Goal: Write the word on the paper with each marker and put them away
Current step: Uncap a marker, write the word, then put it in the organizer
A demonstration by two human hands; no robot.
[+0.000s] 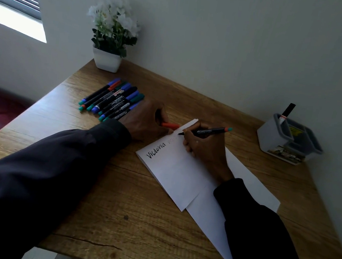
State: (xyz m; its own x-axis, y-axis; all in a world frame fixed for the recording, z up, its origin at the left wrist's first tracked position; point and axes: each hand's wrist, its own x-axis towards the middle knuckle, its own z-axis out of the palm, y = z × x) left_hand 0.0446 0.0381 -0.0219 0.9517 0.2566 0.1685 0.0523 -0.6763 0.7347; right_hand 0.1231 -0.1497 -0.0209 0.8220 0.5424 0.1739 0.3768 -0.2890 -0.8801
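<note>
White paper [179, 173] lies on the wooden desk [114, 197], with "Victoria" in black at its upper left and a faint second word beside it. My right hand [204, 148] grips a black marker [208, 131] with an orange and teal end, its tip touching the paper near the top edge. My left hand [145, 119] rests by the paper's top corner and holds an orange cap [170, 126]. Several capped markers [113, 98] lie side by side just behind my left hand.
A white and grey organizer box [287, 139] with one marker standing in it sits at the desk's right, near the wall. A white pot of white flowers [109, 57] stands at the back left corner. A second sheet [245, 181] lies under the paper.
</note>
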